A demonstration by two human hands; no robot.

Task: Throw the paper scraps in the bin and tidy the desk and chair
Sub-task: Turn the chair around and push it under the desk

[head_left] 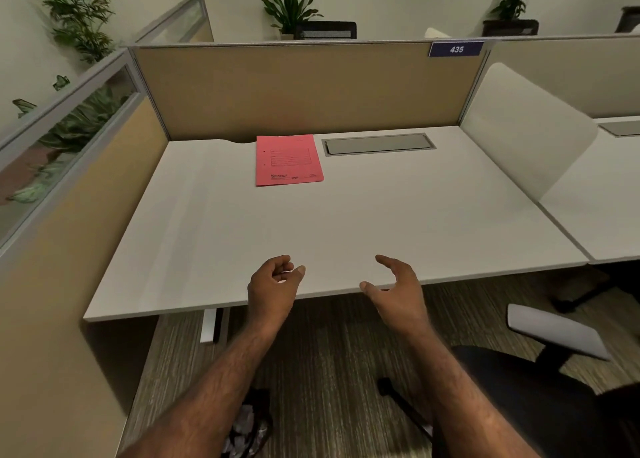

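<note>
A white desk point(346, 222) fills the middle of the view. A pink folder point(288, 159) lies flat near its back edge. My left hand point(273, 284) hovers over the desk's front edge with curled fingers and holds nothing. My right hand point(398, 287) is beside it, fingers spread, also with nothing in it. On the floor below my left forearm stands a black bin point(252, 423) holding crumpled white paper scraps point(244, 426), partly hidden by the arm. A black office chair point(540, 398) with a grey armrest point(554, 331) sits at the lower right, away from the desk.
Tan partition walls point(294, 86) close off the desk at the back and left. A white divider point(519, 128) stands at the right. A grey cable hatch point(379, 144) is set into the desk beside the folder. Potted plants point(291, 3) stand behind the partitions. Striped carpet point(329, 353) covers the floor.
</note>
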